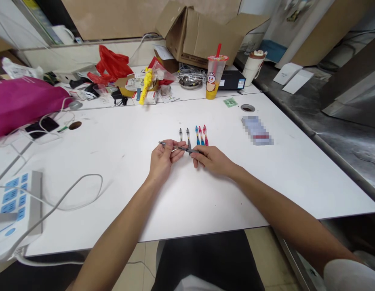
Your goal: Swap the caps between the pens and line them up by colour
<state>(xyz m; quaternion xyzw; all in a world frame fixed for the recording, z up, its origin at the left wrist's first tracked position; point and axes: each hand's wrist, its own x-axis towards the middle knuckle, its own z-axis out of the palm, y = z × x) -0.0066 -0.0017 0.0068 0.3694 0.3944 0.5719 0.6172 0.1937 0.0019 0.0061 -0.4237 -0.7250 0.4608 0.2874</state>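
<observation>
My left hand (163, 157) pinches one end of a slim dark pen (184, 149) between thumb and fingers. The pen's other end is in my right hand (210, 158), which grips it with thumb and forefinger. Whether the pen is whole or in two parts, I cannot tell. Just beyond my fingers, two grey-black pens (180, 134) lie on the white table (187, 202); the nearer end of one is partly covered. To their right are a blue pen (197, 135), a pen with a red top and blue grip (201, 136) and a red pen (205, 135), side by side.
Farther right lie a tape roll (247, 108), a green packet (230, 102) and a blurred-out phone-sized object (257, 130). A drink cup (216, 74) and cardboard box (202, 36) stand behind. At left are a power strip (36, 202), loose cables and a magenta bag (26, 101).
</observation>
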